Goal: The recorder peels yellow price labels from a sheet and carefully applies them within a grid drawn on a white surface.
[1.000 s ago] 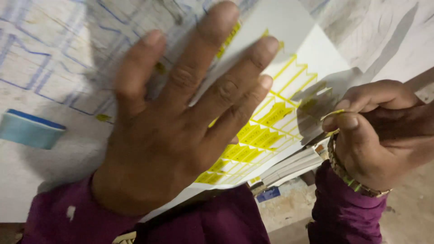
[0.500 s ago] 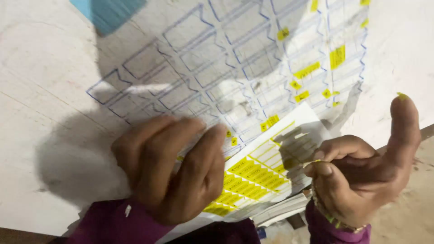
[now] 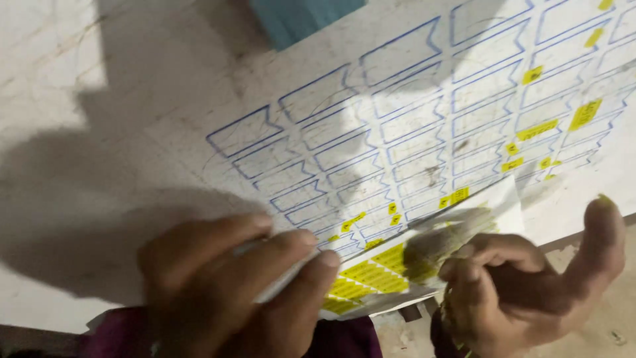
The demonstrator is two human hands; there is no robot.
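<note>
Since half a second ago the view has drawn closer and slid down the table: the blue block [image 3: 301, 18], which lay near the top left, now sits cut off at the top edge, and the blue-outlined grid sheet [image 3: 424, 126] fills most of the upper right. The left hand [image 3: 225, 285] remains curled over the near edge of the sticker sheet [image 3: 397, 265], fingers bent and closed around a white, rolled part of the paper. The right hand [image 3: 523, 285] has kept its loose curl, one finger raised with a small yellow sticker [image 3: 604, 198] on its tip; whether the other fingers pinch anything cannot be told through the blur. The sticker sheet is white with rows of bright yellow labels, lying between the two hands at the table's near edge, overlapping the lower part of the grid sheet. Scattered yellow labels dot the grid's cells.
</note>
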